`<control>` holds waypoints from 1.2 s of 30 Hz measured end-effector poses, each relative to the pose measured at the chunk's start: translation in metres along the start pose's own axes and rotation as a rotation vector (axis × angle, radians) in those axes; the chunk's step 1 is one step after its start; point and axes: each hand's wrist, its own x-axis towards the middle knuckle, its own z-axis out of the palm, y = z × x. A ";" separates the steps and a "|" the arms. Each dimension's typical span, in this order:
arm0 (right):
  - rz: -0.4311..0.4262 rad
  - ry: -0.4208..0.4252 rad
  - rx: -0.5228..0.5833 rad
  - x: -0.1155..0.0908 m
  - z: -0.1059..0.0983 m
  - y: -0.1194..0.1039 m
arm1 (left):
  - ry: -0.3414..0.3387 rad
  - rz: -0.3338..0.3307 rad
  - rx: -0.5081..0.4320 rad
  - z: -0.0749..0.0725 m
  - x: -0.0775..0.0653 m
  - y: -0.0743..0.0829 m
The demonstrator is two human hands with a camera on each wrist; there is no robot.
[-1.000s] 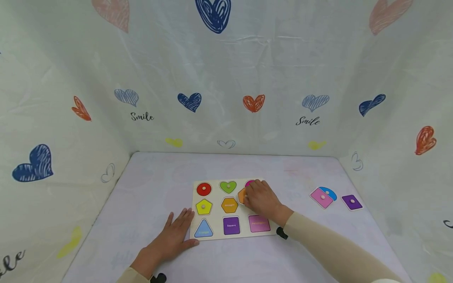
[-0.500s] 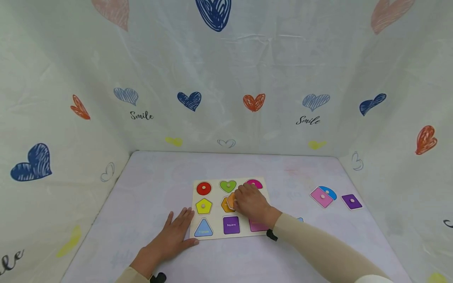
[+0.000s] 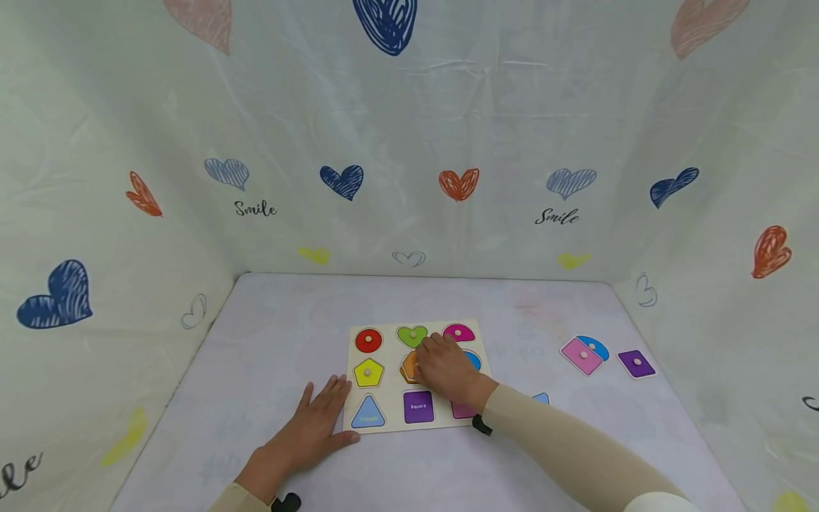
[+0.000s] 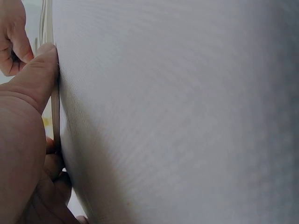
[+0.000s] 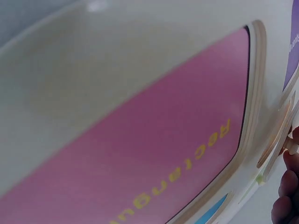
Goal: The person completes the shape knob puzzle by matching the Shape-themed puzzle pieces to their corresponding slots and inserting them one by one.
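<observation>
A cream shape puzzle board (image 3: 394,425) lies on the white table. My right hand (image 3: 448,370) pinches the small knob of an orange hexagon piece (image 3: 411,365), which overlaps the board's orange hexagon slot. In the right wrist view the piece (image 5: 281,144) sits tilted over the slot, fingertips at its knob. My left hand (image 3: 310,430) rests with straight fingers at the board's left edge, thumb at its lower corner. Red circle (image 3: 368,340), green heart (image 3: 411,336), yellow pentagon (image 3: 367,373) and magenta semicircle (image 3: 458,332) pieces sit in the board.
To the right lie a pink rectangle piece (image 3: 581,357) overlapping a blue piece (image 3: 595,347), and a purple piece (image 3: 636,365). A light blue piece (image 3: 541,398) shows partly behind the right sleeve. The square slot (image 3: 419,407) and triangle slot (image 3: 367,414) show printed labels.
My right hand has moved left across the board, carrying the orange hexagon piece from the right column to the hexagon slot. The left hand stays in place.
</observation>
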 end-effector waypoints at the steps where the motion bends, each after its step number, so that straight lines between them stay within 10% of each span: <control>1: 0.001 0.001 0.005 0.000 0.000 -0.001 | 0.000 0.000 0.002 0.000 0.000 0.000; 36: 0.022 -0.101 -0.031 0.006 0.002 -0.007 | -0.008 -0.015 0.007 -0.001 0.001 0.002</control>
